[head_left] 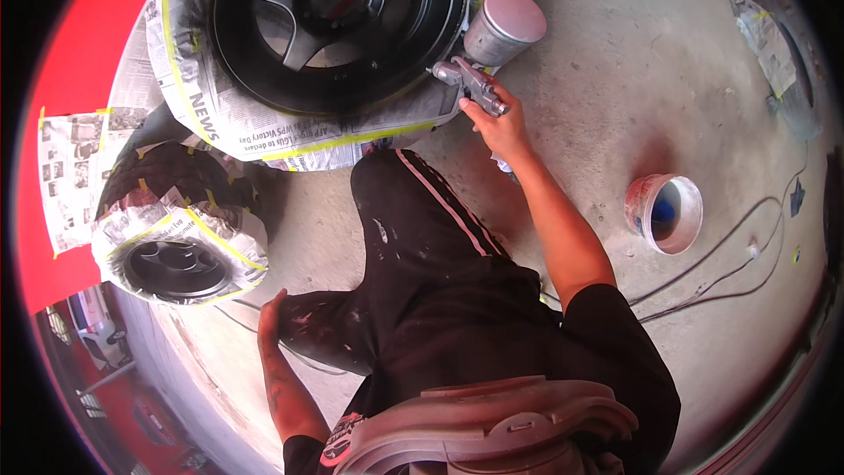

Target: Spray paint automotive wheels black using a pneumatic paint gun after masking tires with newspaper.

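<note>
My right hand (498,125) is wrapped round the grip of a silver spray gun (470,84), which has a round pinkish-grey paint cup (505,25). The gun's nozzle points left, close to the lower right edge of a black spoked wheel rim (303,92). Newspaper held with yellow tape (343,142) covers the tyre around that rim. Down at the left, my left hand (271,315) lies against my bent knee (308,321), holding nothing I can see; its fingers are partly hidden.
A smaller masked tyre with a black rim (176,268) lies at the left, by a red surface (70,220). On the concrete floor (598,88) at the right are a paint-stained bucket (646,211) with something blue inside and a dark hose (703,290). More newspaper-covered pieces (765,44) lie far right.
</note>
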Tool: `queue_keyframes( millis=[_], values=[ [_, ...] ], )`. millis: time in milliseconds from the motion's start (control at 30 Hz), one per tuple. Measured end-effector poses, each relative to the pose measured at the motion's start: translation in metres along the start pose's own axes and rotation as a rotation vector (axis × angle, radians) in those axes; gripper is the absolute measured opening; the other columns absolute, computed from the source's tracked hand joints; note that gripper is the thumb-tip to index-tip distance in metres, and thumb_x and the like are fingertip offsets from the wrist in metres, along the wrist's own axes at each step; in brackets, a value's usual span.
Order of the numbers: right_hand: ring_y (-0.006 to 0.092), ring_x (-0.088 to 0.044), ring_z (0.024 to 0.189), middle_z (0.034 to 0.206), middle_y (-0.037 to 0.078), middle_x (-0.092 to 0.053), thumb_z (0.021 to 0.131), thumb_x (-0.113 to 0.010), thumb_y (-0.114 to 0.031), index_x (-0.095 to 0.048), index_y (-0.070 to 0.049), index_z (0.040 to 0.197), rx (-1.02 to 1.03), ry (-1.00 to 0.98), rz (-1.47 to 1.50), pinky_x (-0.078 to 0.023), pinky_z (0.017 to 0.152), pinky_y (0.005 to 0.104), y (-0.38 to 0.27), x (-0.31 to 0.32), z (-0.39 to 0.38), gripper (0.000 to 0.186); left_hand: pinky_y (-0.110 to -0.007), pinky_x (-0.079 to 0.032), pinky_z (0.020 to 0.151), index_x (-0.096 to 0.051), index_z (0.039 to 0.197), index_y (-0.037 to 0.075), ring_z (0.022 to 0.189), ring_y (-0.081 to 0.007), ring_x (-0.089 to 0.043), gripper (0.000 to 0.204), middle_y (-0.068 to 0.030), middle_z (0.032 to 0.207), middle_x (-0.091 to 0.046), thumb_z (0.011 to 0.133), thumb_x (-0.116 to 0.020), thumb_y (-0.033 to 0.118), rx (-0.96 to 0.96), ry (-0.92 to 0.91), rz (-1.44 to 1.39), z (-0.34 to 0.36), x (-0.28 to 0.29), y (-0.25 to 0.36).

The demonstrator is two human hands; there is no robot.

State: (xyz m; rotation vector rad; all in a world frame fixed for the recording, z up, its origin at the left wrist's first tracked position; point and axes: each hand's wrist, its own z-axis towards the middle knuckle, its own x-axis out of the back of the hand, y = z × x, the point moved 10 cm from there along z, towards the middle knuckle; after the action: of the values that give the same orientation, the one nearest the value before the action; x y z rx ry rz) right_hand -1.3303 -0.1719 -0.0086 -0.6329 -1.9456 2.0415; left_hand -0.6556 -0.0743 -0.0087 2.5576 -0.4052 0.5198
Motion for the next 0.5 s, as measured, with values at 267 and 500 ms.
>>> queue_keyframes(
  millis=[267,500],
  values=[
    [0.0192,-0.064,0.106,0.117,0.014,-0.067,0.086,-0.068,-0.004,-0.058,0.002,0.125,0.280,0.174,0.058,-0.049,0.090,0.0292,0.006,-0.015,-0.029,0.041,-0.034,-0.055,0.070,-0.066,0.105,-0.010,0.074,-0.0248,-0.069,0.051,-0.0175,0.092,-0.070,0.093,-0.059,0.039,0.009,0.021,0.033,-0.001,-0.006,0.009],
    [0.0178,-0.064,0.095,0.111,0.013,-0.067,0.086,-0.067,-0.003,-0.058,0.003,0.124,0.166,0.421,0.164,-0.049,0.085,0.0291,0.013,0.024,-0.014,0.039,-0.034,-0.058,0.065,-0.066,0.103,-0.012,0.070,-0.0258,-0.069,0.053,-0.0189,0.090,-0.070,0.092,-0.060,0.039,0.002,0.024,0.003,-0.002,-0.007,0.015]
  ],
)
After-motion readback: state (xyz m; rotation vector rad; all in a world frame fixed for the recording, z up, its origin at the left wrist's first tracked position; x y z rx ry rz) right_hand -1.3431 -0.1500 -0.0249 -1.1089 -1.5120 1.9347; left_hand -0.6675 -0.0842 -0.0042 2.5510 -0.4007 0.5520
